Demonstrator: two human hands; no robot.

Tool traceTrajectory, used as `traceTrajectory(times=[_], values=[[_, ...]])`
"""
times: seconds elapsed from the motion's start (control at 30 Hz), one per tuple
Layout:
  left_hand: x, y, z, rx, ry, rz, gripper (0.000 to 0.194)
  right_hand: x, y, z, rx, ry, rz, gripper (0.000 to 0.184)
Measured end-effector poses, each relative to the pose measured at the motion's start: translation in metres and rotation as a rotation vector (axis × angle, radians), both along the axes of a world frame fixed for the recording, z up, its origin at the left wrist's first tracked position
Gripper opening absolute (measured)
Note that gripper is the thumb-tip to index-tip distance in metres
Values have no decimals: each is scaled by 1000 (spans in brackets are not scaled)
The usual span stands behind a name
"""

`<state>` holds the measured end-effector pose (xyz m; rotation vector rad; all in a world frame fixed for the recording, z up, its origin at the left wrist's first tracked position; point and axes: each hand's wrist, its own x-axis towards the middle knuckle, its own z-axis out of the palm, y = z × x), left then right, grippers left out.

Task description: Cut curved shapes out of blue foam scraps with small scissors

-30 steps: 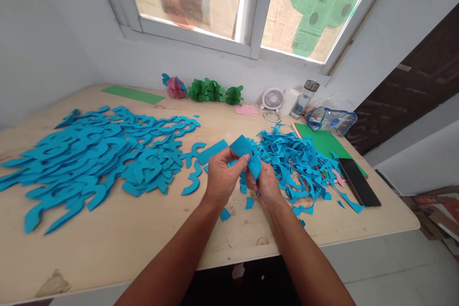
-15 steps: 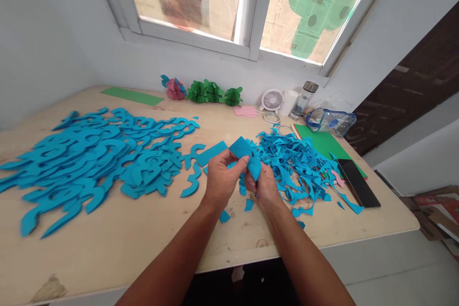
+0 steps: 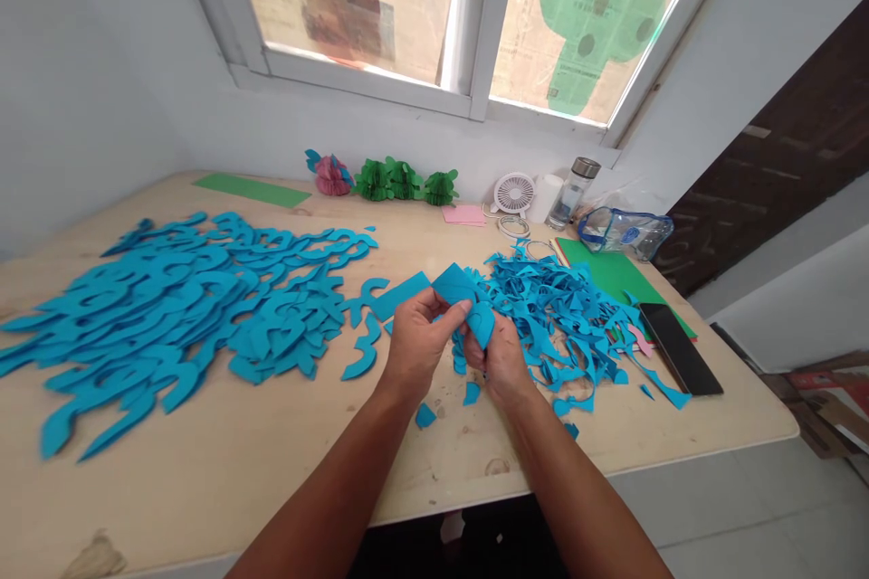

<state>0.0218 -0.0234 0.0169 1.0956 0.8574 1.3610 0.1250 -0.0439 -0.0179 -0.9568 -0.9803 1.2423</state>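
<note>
My left hand pinches a piece of blue paper between thumb and fingers; the piece is partly cut, with curved lines on it. Right against it, my right hand is closed under the paper's lower right flap. Whatever that hand grips is covered by the paper and the fingers. A blue paper rectangle lies just beyond my left hand. Curved blue cut-outs rest to the left of it. Blue paper scraps are heaped beyond and to the right of my right hand.
Stacked wavy blue cut-outs spread over the table's left side. Along the wall stand green paper ornaments, a small fan and a glass bottle. A black phone lies at the right beside green sheets.
The view shifts slightly. Both hands stay together on the blue paper with little movement; a small dark spot below my right hand's fingers no longer shows.
</note>
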Motion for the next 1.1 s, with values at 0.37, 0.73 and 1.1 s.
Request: traceTrajectory(times=[0.37,0.73,1.1], values=[[0,0,3,-29,-66,-34,16,-3,0,0,-64,4,-47,35],[-2,1,4,-42,-35,-22,20,-4,-3,4,-70,13,-23,41],[-3,2,4,-23,-13,-55,21,-4,-3,6,-73,36,-13,51]])
